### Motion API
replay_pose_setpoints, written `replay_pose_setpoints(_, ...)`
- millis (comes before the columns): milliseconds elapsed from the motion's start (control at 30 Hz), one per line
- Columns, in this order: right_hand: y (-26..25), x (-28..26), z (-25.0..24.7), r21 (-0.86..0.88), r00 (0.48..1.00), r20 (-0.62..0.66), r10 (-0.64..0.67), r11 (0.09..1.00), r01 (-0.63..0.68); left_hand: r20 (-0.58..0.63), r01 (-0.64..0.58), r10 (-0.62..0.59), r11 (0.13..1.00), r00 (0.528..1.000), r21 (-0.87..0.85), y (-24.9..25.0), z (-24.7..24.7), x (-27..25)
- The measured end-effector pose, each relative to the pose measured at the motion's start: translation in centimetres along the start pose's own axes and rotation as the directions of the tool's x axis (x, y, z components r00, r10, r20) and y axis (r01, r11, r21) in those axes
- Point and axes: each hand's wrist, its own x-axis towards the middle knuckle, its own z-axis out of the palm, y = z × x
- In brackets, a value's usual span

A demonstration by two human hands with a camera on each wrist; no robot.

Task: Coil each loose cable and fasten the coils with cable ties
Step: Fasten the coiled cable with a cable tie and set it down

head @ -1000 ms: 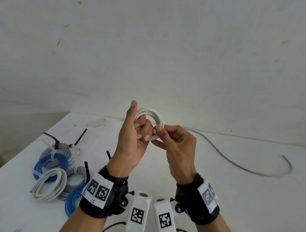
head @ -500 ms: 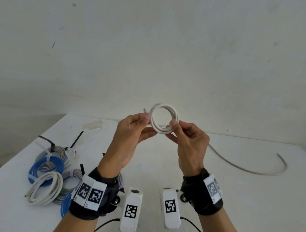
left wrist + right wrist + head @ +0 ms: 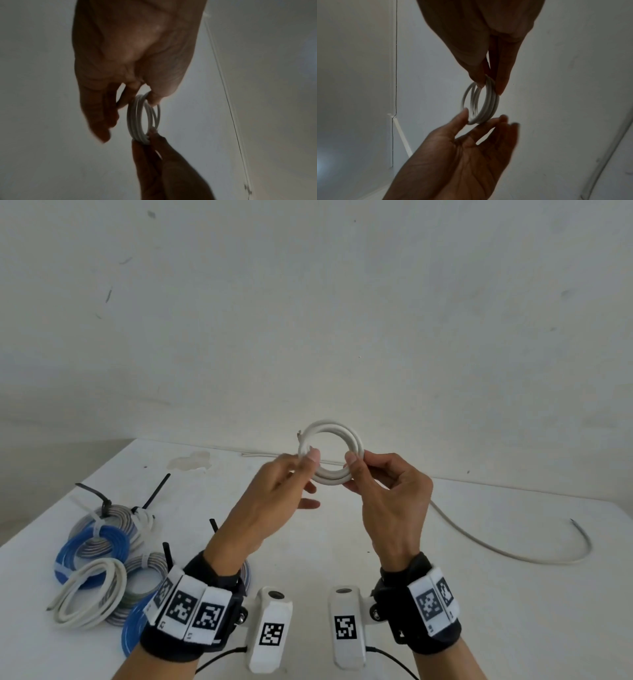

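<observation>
White cable coil (image 3: pixel 330 455) pinched at opposite sides, clear above table (image 3: pixel 479 594): right hand (image 3: pixel 394 501) thumb and forefinger clamped on right rim; left hand (image 3: pixel 270 505) thumb tip (image 3: pixel 313 456) on left rim, remaining fingers loosely spread. Keep turns stacked flat. Hold right pinch firm while feeding trailing tail (image 3: pixel 496 546). Finished coils (image 3: pixel 99 556) lying at left, tied. Fasten with tie only once tail fully wound.
</observation>
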Motion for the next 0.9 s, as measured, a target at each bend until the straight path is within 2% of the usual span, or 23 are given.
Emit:
replay_pose_setpoints(133,0.0,-0.1,0.3,0.002,1.000,0.000,-0.009,1.000,0.009,-0.180,-0.073,0.033,0.973,0.983,-0.220,-0.2,-0.4,0.4)
replay_pose_setpoints(233,0.3,-0.2,0.2,-0.013,1.000,0.007,-0.015,1.000,0.015,-0.236,-0.132,0.087,0.974,0.968,-0.182,-0.4,0.1,0.3)
replay_pose_setpoints(333,0.6,-0.3,0.2,-0.034,1.000,0.016,-0.004,0.999,0.005,-0.169,-0.111,0.096,0.990,0.981,-0.082,-0.6,-0.1,0.4)
replay_pose_setpoints(567,1.0,0.0,0.0,-0.056,0.998,0.052,0.025,0.998,-0.022,0.004,-0.030,0.030,0.997,1.000,-0.071,-0.2,-1.6,0.3)
replay_pose_setpoints(733,0.0,0.4,-0.3,0.052,0.992,0.110,0.069,0.996,-0.075,0.172,0.094,-0.039,0.941,0.984,-0.325,-0.1,-2.6,0.5)
replay_pose_setpoints(833,-0.2,0.4,-0.4,0.066,0.990,0.122,0.066,0.995,-0.074,0.154,0.123,-0.060,0.891,0.986,-0.437,-0.3,-2.6,0.7)
replay_pose_setpoints(900,-0.1,0.4,-0.5,0.043,0.992,0.112,0.059,0.997,-0.064,0.082,0.102,-0.071,0.878,0.994,-0.468,-0.3,-2.2,0.8)
